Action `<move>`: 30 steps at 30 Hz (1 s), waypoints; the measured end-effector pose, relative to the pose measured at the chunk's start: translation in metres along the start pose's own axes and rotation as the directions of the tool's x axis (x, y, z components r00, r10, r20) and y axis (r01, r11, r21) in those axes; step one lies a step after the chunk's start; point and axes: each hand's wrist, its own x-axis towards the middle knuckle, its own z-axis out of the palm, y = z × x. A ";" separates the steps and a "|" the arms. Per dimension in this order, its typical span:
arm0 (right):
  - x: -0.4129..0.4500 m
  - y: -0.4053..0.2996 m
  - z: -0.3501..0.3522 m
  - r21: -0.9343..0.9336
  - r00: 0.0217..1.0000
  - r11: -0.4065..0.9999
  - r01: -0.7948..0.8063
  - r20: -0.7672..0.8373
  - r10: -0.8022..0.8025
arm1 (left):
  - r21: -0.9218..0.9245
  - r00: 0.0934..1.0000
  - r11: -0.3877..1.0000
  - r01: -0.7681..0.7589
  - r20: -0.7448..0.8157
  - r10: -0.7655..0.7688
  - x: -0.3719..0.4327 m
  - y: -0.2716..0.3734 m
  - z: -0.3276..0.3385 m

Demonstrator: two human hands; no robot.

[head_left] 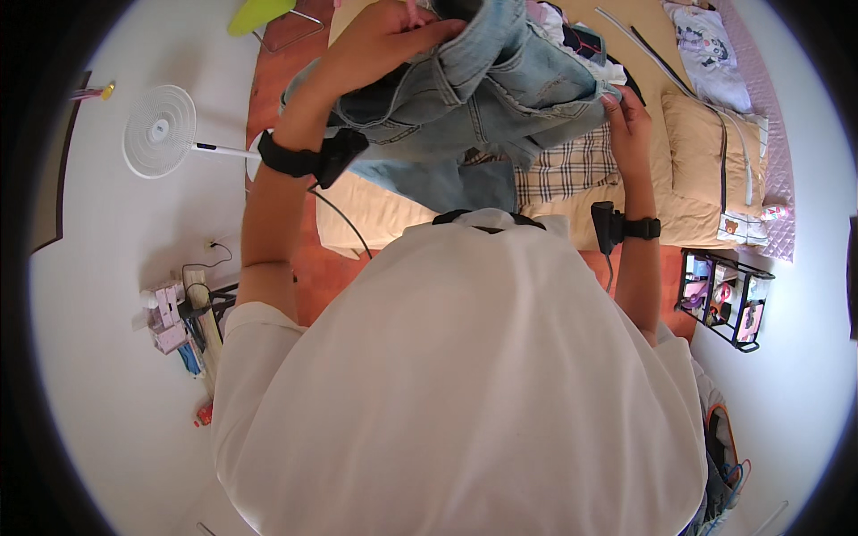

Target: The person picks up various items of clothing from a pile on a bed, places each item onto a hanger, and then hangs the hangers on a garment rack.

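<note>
Light-blue denim jeans (469,114) are stretched between my two hands above the bed. My left hand (385,43) grips them near the waistband at the top of the view, its thumb lying along the cloth. A thin pink thing (413,13) shows at those fingers; too little of it is visible to name it. My right hand (629,124) pinches the other edge of the denim between thumb and fingers. Below hang more folds of blue denim (482,184), beside a plaid cloth (570,171) lying on the bed. Black devices are strapped to both wrists.
The bed (382,208) has a tan cover, with a pillow (704,144) and pale strips at the right. Other clothes (583,40) lie behind the jeans. A white fan (159,130) stands left, a black-framed cart (724,298) right. Cables trail from both wrist devices.
</note>
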 end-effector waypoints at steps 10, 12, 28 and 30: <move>-0.017 -0.011 -0.026 -0.440 0.960 0.882 0.167 -0.131 -0.247 | -0.455 0.969 0.856 0.244 0.087 -0.230 -0.018 -0.059 0.024; -0.031 -0.004 -0.032 -0.505 0.952 0.846 0.169 -0.140 -0.274 | -0.532 0.951 0.790 0.303 0.114 -0.288 -0.018 -0.066 0.021; -0.064 -0.042 -0.031 -0.432 0.998 0.899 0.070 0.027 -0.064 | -0.284 0.978 0.942 -0.177 0.060 0.202 0.005 -0.014 0.039; -0.043 -0.075 -0.020 -0.468 0.991 0.876 0.114 -0.009 -0.134 | -0.225 0.960 0.947 -0.229 0.107 0.258 0.009 0.003 0.053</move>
